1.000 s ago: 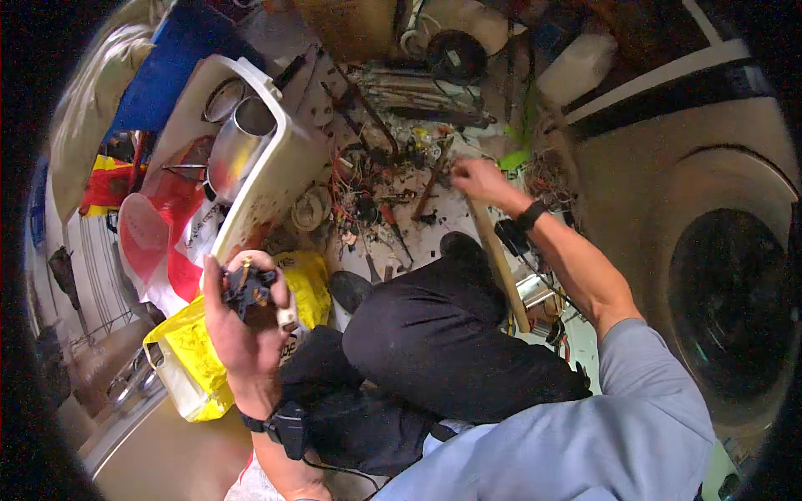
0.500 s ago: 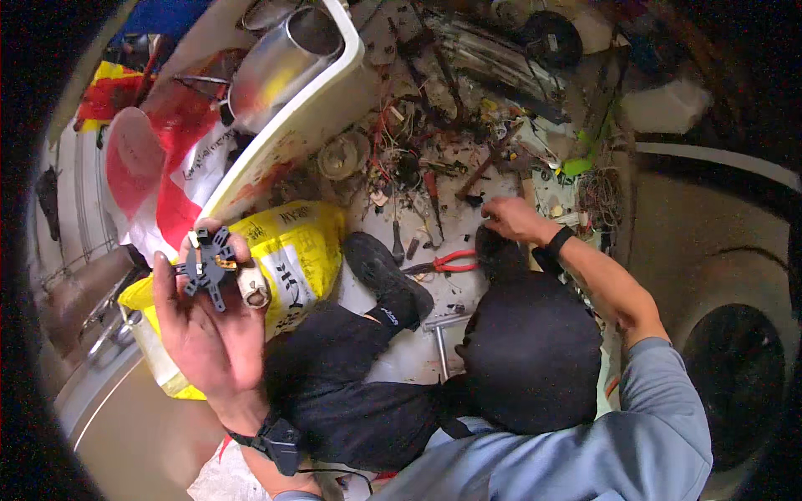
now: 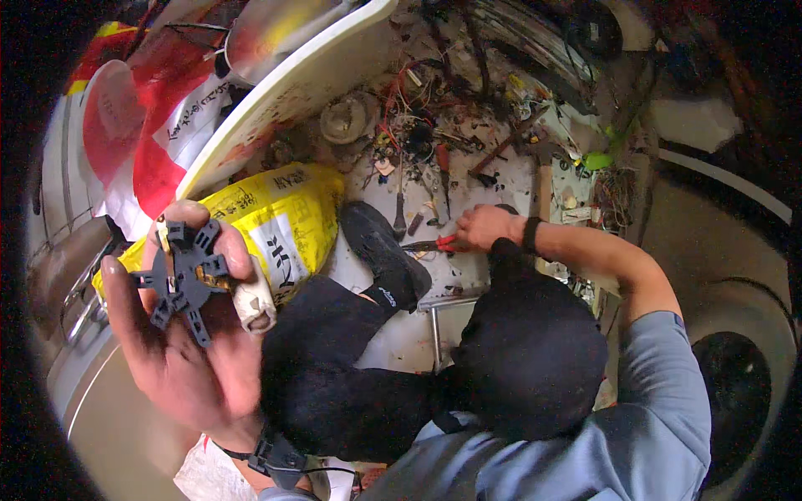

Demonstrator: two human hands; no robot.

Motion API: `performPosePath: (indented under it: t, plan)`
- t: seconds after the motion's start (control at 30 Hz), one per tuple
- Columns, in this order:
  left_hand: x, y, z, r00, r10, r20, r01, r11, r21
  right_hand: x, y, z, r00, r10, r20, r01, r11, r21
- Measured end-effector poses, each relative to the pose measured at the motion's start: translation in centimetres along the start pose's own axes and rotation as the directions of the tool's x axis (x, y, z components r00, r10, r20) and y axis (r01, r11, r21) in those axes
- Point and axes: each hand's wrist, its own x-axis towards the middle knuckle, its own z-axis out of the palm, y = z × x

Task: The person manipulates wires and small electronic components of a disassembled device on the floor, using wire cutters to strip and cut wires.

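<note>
My left hand (image 3: 196, 359) is palm up at the left, its fingers partly curled around a dark grey plastic part (image 3: 180, 280) with several short arms radiating from its middle. Small copper-coloured and pale metal pieces show on that part. One finger of this hand wears a white wrap (image 3: 253, 306). Lower down by my shoes, my right hand (image 3: 484, 227) is closed on the red-handled pliers (image 3: 428, 246). Their dark jaws point left toward my black shoe (image 3: 380, 255), and most of the handles is hidden under the fingers.
A yellow bag (image 3: 296, 200) lies beside my left hand, below a curved white panel edge (image 3: 276, 92). A T-shaped metal tool (image 3: 436, 326) lies between my legs. Wires, screwdrivers (image 3: 443, 171), a hammer (image 3: 543, 171) and scraps litter the floor ahead.
My right hand has moved down and left and has taken hold of the pliers. My left hand, with the grey plastic part, looks larger and lower in view.
</note>
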Motion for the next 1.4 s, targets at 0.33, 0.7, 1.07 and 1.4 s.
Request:
performPosePath:
  t: [0.33,0.7,1.07,1.4]
  plan:
    - [-0.7,1.4,0.4,0.987,-0.002,0.160,0.006,1.000,-0.025,1.8,-1.4,-0.3,0.982,0.131,0.134,-0.146,0.984,0.106]
    - [-0.6,0.7,0.7,0.961,-0.049,0.271,0.087,0.988,-0.130,-7.5,-2.6,-24.8,0.840,0.527,-0.130,-0.256,0.595,0.762]
    - [-1.5,-0.4,2.7,0.885,-0.159,0.437,0.267,0.943,-0.198,-17.9,-16.1,-41.5,0.830,0.398,-0.391,0.438,-0.030,0.899]
    - [-1.0,-0.4,1.1,0.922,-0.138,0.362,0.214,0.960,-0.178,-13.9,-23.9,-45.4,0.800,0.358,-0.482,0.513,0.009,0.858]
